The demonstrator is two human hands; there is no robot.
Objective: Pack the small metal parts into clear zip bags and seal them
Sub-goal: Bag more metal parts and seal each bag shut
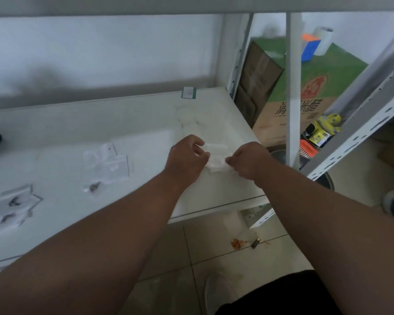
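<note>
Head view. Both bare forearms reach forward over the white glossy desk (66,133). The left hand (187,155) and the right hand (248,160) meet on one small clear plastic zip bag (216,158), which lies near the desk's right edge, toward its near right corner. The left grip has thumb and fingers curled and pinching the bag's left side; the right grip is curled and pinching its right side. Whether the bag holds any part cannot be told.

To the left, well apart from the hands, a loose cluster of empty-looking clear zip bags (109,162) lies mid-desk. Just near of it sits a small clear bag with dark metal parts (92,187). At the near left, more clear bags holding dark metal parts (14,203) overlap one another. Bare desk surface lies between these groups and the hands, and also on the far side up to the wall.

Right of the desk edge stands a white perforated metal shelving frame (292,87), with a green and brown cardboard box (316,87) behind its upright. Below the near edge is the pale tiled floor (214,246), bearing a small orange-brown stain (237,243).
</note>
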